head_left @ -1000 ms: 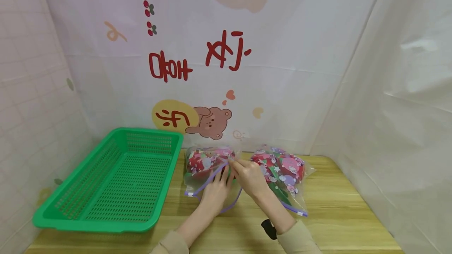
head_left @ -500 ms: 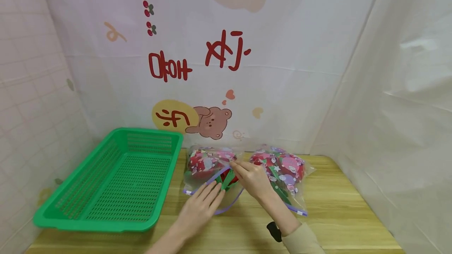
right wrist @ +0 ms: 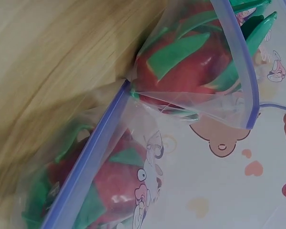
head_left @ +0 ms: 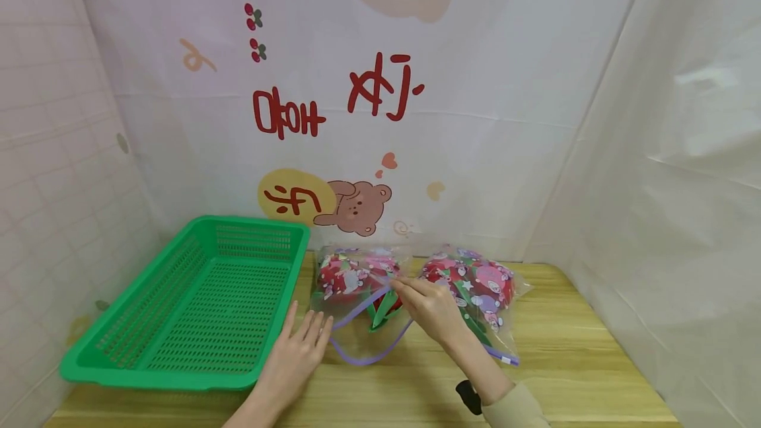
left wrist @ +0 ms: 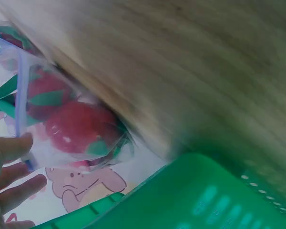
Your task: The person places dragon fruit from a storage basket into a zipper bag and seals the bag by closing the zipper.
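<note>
A clear slider zip bag [head_left: 351,306] with a pink cartoon print lies in the middle of the table, its purple-edged mouth gaping toward me. Inside are red dragon fruits [right wrist: 190,62] with green pointed scales. At the mouth's upper edge, the fingertips of my right hand [head_left: 433,309] pinch the purple rim. My left hand [head_left: 292,354] is at the bag's left corner, fingers spread and nearly straight. In the left wrist view its thumb and fingertips are right by the slider [left wrist: 28,162]. The right wrist view shows only a fingertip of the right hand.
To the right lies a second printed zip bag [head_left: 484,283], filled with similar fruit, its purple zip facing front. A green slotted basket [head_left: 279,322] stands at the left, close to my left hand. A printed white sheet [head_left: 475,84] hangs behind the wooden table [head_left: 571,362].
My left hand has come out of the bag's mouth and moved left and toward me to the corner. The mouth gapes wider, showing the fruit. My right hand stays on the rim.
</note>
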Motion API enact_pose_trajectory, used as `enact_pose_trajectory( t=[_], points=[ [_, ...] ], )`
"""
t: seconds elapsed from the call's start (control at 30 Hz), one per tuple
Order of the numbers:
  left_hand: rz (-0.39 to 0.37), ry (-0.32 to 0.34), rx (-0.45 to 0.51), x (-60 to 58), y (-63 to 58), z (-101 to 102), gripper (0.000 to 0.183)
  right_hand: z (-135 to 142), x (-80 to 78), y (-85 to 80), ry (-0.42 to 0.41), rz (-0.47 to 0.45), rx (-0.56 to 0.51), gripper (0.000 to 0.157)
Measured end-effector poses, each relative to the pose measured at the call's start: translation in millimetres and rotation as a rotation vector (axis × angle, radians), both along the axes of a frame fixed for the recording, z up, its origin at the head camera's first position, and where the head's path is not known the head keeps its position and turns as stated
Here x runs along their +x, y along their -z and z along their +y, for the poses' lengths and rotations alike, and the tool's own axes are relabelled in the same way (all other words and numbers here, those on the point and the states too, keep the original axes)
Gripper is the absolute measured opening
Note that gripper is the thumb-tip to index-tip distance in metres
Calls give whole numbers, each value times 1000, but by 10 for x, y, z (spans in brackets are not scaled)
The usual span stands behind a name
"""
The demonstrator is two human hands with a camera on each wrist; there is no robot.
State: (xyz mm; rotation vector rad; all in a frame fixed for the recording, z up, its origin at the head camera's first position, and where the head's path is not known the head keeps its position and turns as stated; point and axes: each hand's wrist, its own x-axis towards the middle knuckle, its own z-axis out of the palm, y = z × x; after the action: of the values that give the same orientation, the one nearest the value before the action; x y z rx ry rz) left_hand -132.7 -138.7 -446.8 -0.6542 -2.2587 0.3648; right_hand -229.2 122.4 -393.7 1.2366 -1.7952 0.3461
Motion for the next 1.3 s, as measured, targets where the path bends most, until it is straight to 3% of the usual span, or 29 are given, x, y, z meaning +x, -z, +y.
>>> enact_pose_trajectory(
  t=[0.17,0.23,0.33,0.43,0.47,0.6,0.7,0.83,1.0,1.17,1.3],
  points=[
    [48,13,34,-60,14,9,33,25,-14,-1,-9,-13,-11,32],
    [70,20,47,-89,16,14,43,38,-13,11,-8,-8,-13,23],
    [83,40,59,-115,15,21,34,61,0,36,-7,5,-13,12],
    [93,71,111,-120,17,30,27,95,38,71,-2,6,-8,30],
    [106,81,133,-117,13,35,24,112,54,85,-2,3,-1,29],
    [175,114,217,-101,-34,58,43,233,114,149,-24,-34,47,22],
    [181,121,255,-85,-97,71,41,351,137,187,-25,-78,115,42],
    [153,140,330,-73,-163,75,45,483,150,228,46,-155,209,72],
    [128,177,423,-73,-196,54,28,557,117,284,157,-245,228,89],
    [116,203,455,-86,-210,22,26,562,68,319,167,-220,179,69],
    [146,209,445,-95,-225,-24,49,573,49,330,126,-117,158,33]
  ],
)
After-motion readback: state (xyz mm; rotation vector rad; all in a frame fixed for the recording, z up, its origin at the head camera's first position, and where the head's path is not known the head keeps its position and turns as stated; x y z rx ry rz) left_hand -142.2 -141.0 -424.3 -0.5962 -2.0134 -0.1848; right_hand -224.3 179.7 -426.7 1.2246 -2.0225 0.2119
